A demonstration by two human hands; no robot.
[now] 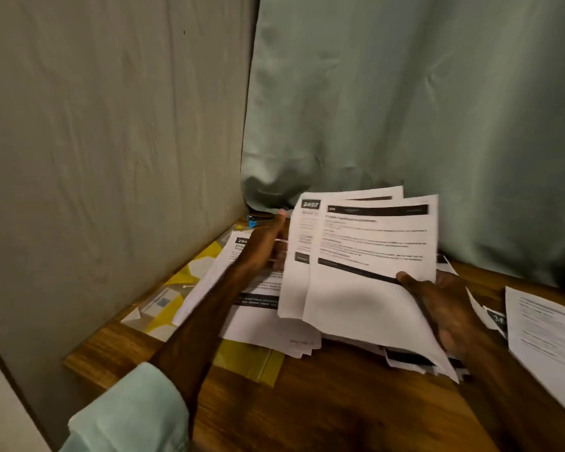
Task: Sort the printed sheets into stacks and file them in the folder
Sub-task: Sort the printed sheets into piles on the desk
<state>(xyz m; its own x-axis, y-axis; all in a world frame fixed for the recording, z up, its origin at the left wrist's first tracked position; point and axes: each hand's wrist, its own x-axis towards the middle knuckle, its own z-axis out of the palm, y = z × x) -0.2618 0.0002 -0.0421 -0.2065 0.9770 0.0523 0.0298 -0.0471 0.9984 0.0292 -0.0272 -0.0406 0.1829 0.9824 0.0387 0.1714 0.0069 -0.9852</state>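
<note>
While the right hand (437, 308) pinches fanned sheets (356, 256), their long axis points away; left hand (268, 246) grip unclear

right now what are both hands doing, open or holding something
Left hand: at the left edge of the fanned printed sheets; grip cannot be told.
Right hand: holds the fanned printed sheets, thumb on top.

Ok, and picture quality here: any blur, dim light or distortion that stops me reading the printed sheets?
Head view: dim, warm light, table foreground in shadow; left hand smeared by motion; held sheets soft, black header bars show but body text is unreadable; right hand, gripping them, is somewhat sharper.
</note>
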